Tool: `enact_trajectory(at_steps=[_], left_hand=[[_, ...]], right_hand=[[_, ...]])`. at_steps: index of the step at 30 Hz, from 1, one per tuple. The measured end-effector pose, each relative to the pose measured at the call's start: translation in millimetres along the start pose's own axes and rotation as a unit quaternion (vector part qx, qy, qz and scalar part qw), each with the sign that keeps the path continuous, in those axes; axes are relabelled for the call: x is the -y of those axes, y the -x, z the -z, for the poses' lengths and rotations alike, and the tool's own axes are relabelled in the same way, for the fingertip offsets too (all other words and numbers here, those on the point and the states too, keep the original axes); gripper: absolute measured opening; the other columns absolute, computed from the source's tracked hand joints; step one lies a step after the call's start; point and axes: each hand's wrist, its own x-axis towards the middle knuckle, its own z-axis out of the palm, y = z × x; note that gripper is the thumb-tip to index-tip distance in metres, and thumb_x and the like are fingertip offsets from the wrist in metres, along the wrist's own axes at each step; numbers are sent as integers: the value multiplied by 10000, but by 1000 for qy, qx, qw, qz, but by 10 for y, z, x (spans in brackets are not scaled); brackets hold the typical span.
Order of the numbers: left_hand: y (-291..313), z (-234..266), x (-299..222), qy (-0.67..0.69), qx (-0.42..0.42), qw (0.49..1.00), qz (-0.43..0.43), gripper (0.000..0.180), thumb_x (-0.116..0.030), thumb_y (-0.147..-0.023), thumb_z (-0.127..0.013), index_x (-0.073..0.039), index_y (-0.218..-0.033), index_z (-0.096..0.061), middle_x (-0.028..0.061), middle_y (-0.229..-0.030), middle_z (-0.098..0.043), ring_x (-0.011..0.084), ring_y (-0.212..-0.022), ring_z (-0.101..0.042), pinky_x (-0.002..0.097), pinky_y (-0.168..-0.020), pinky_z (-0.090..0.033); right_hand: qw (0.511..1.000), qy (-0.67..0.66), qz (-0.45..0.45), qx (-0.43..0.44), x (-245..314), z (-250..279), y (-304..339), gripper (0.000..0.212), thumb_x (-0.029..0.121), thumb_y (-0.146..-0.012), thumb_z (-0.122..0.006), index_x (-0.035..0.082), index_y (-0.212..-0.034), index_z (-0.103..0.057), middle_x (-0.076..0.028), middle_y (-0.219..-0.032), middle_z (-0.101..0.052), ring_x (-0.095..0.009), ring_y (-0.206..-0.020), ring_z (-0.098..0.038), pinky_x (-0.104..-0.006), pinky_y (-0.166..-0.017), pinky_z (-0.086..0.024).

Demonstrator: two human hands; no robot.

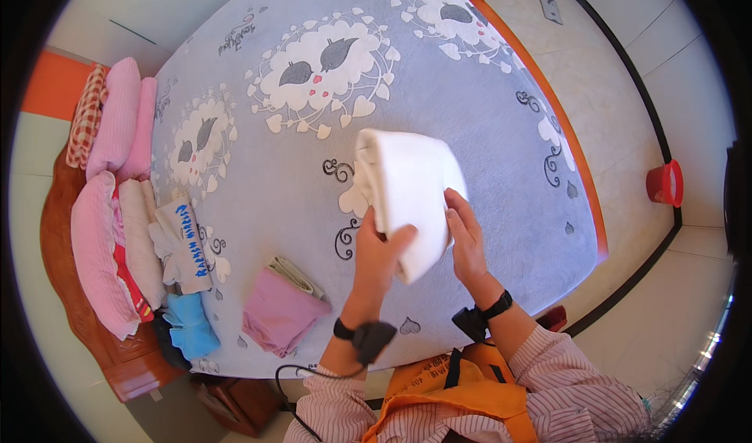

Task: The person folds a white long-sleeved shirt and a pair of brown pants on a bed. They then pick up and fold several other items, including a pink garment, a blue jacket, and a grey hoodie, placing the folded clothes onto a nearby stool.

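Between my two hands is a thick, white folded cloth point(415, 196), tilted above the bed. My left hand point(378, 251) grips its lower left edge, thumb laid over the front face and fingers partly hidden behind. On the opposite edge, my right hand point(467, 239) holds the cloth with its fingers along the side. What kind of cloth it is, a garment or a towel, I cannot tell. A folded pink garment point(280, 311) with a greenish folded piece point(296, 277) lies on the bed to the left of my left forearm.
Below my hands spreads a grey-blue bedspread point(486, 286) with bird and heart patterns. Along the left stand pink pillows point(102, 259), a light printed garment point(184, 243), a blue folded cloth point(190, 325) and a wooden headboard point(66, 224). A red bin point(664, 183) stands at the right wall.
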Motion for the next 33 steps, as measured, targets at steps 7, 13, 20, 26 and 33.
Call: enact_trajectory(at_steps=[7, 13, 20, 26, 33], left_hand=[[280, -937, 549, -408, 44, 891, -196, 661, -91, -827, -710, 27, -1404, -411, 60, -903, -582, 112, -731, -567, 255, -649, -495], [-65, -548, 2047, -315, 32, 947, -51, 510, -86, -856, -659, 11, -1323, -480, 121, -969, -579, 207, -770, -576, 319, -734, -506], [611, 6, 1531, -506, 74, 842, -171, 502, -93, -827, -690, 0, -1283, -504, 211, -1183, -567, 359, -1134, -539, 425, -953, -449], [924, 836, 1682, -505, -199, 830, -130, 657, -128, -773, -766, -13, -1345, -464, 202, -1271, -522, 345, -1159, -524, 444, -1002, -410], [127, 1008, 1153, -275, -145, 940, -145, 429, -73, -847, -725, -17, -1228, -537, 76, -1117, -583, 139, -994, -553, 291, -864, -463]], right_hand=[[758, -586, -191, 211, -841, 732, 244, 453, 311, -1028, -395, 39, -1381, -481, -146, -1261, -604, -291, -1141, -597, -401, -990, -489], [869, -374, -324, 13, -963, 1192, 520, 467, 310, -1023, -364, 15, -1358, -501, -133, -1301, -595, -276, -1158, -573, -425, -1025, -424], [967, 236, -87, -44, -166, 1365, 431, 584, 129, -801, -725, 56, -1343, -520, -112, -1300, -595, -264, -1174, -557, -415, -984, -455], [901, 388, 177, 85, 45, 765, -350, 691, 113, -723, -775, 68, -1360, -511, -139, -1240, -604, -297, -1160, -576, -394, -1025, -455], [949, 236, 3, 208, 56, 703, -594, 339, 35, -801, -724, 13, -1130, -645, -53, -1071, -658, -152, -1008, -614, -296, -918, -497]])
